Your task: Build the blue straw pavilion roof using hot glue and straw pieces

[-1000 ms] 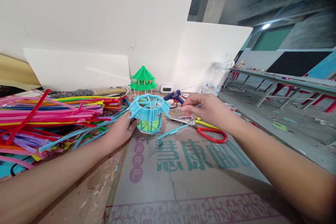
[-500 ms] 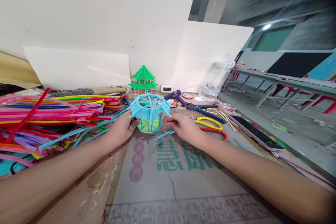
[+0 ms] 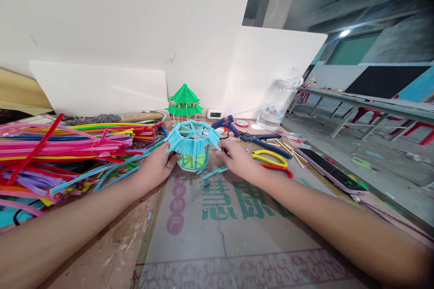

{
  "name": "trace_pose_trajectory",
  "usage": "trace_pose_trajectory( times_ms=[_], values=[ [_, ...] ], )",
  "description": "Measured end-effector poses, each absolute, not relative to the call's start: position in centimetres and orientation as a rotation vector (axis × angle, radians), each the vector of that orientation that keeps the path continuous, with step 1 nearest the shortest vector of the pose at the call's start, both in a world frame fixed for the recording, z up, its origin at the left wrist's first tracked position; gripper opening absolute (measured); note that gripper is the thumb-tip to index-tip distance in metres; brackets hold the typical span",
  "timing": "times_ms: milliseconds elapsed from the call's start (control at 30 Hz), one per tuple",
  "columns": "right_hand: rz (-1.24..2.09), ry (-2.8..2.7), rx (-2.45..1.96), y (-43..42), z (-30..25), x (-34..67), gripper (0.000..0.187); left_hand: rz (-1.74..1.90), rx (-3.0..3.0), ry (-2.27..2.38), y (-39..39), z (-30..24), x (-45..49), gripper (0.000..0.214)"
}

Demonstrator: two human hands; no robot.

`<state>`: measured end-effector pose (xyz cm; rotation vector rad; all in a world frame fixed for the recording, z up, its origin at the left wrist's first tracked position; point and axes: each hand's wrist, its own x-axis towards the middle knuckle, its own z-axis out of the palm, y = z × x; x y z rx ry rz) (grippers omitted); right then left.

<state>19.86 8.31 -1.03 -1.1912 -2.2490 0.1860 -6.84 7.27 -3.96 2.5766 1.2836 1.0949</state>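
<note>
A small light-blue pavilion model made of fuzzy craft sticks stands on a printed sheet, with a green core under its fringed roof. My left hand is wrapped against its left side at the base. On the model's right, my right hand touches the roof edge with its fingertips, fingers curled together. Loose light-blue stick pieces lie just below that hand.
A large heap of coloured craft sticks fills the left. A finished green pavilion stands behind. A blue glue gun, blue pliers, yellow and red scissors, a phone and a plastic bottle lie right.
My right hand came down from near the glue gun to the right side of the blue model. The left hand stayed on the model's left side.
</note>
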Motion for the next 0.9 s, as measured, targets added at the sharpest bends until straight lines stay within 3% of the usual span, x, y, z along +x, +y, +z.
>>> trace_pose_trajectory(
  times_ms=[433, 767, 900],
  values=[
    [0.076, -2.168, -1.431, 9.0, 4.3, 24.6, 0.034, 1.087, 2.557, 1.279, 7.3, -4.0, -6.9, 0.03],
    [0.34, -2.212, -1.424, 7.9, 4.6, 23.9, 0.014, 1.056, 2.47, 1.37, 6.9, -3.4, -6.9, 0.027],
    [0.321, -2.191, -1.371, 8.3, 4.6, 24.2, 0.024, 1.066, 2.465, 1.368, 6.8, -3.2, -6.7, 0.027]
  ],
)
